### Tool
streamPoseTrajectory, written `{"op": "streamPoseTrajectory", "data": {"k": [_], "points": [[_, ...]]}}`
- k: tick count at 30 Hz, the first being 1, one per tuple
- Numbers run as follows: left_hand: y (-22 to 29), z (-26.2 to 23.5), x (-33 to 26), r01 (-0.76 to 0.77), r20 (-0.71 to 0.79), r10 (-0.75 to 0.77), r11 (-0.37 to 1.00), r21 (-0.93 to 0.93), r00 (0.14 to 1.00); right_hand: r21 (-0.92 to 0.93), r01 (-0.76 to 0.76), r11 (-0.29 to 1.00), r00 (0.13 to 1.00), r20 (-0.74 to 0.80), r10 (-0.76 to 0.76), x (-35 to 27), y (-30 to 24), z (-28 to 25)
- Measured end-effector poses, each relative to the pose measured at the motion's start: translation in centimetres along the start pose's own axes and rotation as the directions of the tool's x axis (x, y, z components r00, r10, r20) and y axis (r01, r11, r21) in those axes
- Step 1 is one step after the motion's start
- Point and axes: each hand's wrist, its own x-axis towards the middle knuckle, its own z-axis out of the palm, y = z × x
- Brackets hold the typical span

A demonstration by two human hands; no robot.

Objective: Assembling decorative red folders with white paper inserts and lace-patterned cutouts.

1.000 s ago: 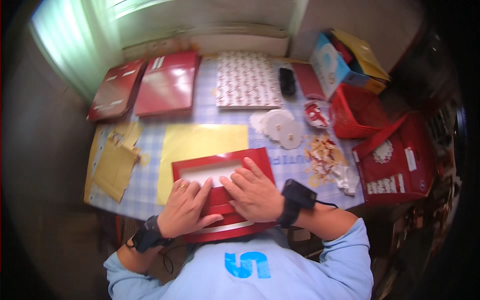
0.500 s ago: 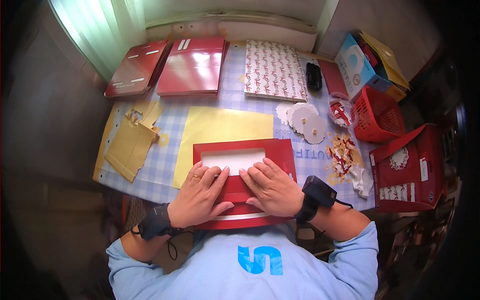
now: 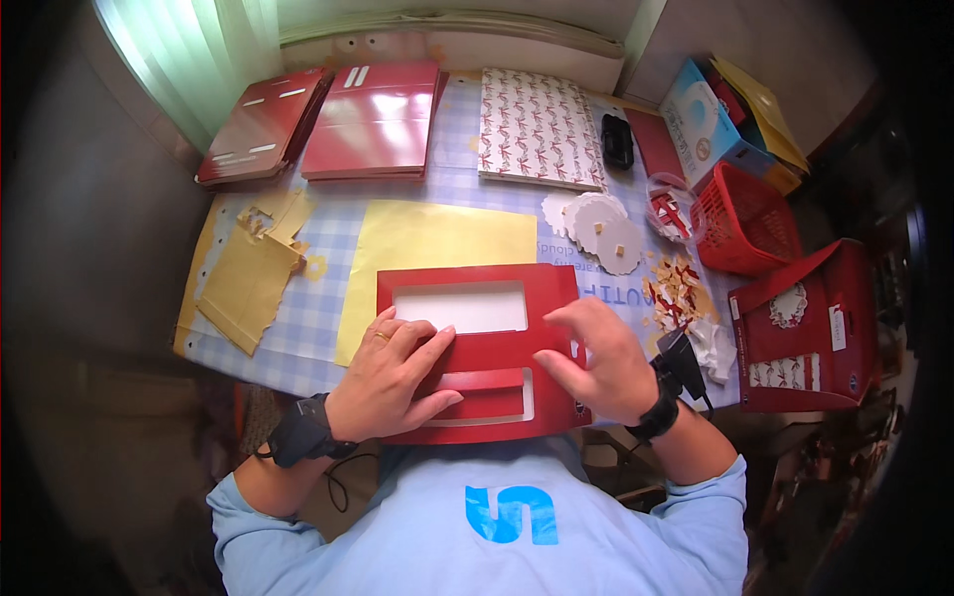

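A flat red cardboard piece (image 3: 487, 350) with two rectangular cut-outs lies at the table's near edge, over a yellow sheet (image 3: 452, 233). White shows through its far cut-out; a red strip lies across the nearer one. My left hand (image 3: 396, 372) rests flat on the card's left side, fingers stretched toward the far cut-out. Over the card's right edge, my right hand (image 3: 601, 363) is raised with thumb and forefinger apart and nothing seen between them. Its other fingers are partly hidden.
Red card stacks (image 3: 373, 124) and a patterned stack (image 3: 542, 129) stand at the back. White scalloped discs (image 3: 606, 233), loose scraps (image 3: 676, 288), a red basket (image 3: 745, 223) and a red box (image 3: 810, 333) are on the right. Torn brown cardboard (image 3: 248, 283) lies left.
My right hand has lifted off the card and moved right, its thumb and forefinger spreading. The left hand stays on the card. The nearer cut-out is now more exposed.
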Motion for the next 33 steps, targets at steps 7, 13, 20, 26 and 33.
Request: {"op": "streamPoseTrajectory", "data": {"k": [7, 13, 20, 26, 33], "points": [[-0.1, 0.6, 0.1, -0.022, -0.066, 0.022, 1.0, -0.005, 0.998, 0.849, -0.367, 0.379, 0.887, 0.198, 0.416, -3.0, 2.6, 0.5], [-0.2, 1.1, -0.1, -0.018, -0.118, 0.011, 0.998, -0.06, 0.993, 0.886, -0.463, -0.016, 0.834, 0.441, 0.332, -1.9, 2.5, 1.0], [-0.2, 0.7, -0.1, -0.03, -0.145, 0.016, 0.995, -0.096, 0.989, 0.848, -0.501, -0.174, 0.832, 0.527, 0.17, -1.2, 1.6, 2.4], [-0.2, 0.4, -0.1, -0.032, -0.101, 0.025, 0.998, -0.062, 0.995, 0.806, -0.559, -0.194, 0.805, 0.583, 0.105, -0.9, 1.1, 2.3], [-0.3, 0.4, 0.4, -0.071, -0.098, 0.071, 0.997, 0.009, 0.993, 0.821, -0.555, -0.136, 0.814, 0.569, 0.114, -0.6, 1.5, 2.5]]}}
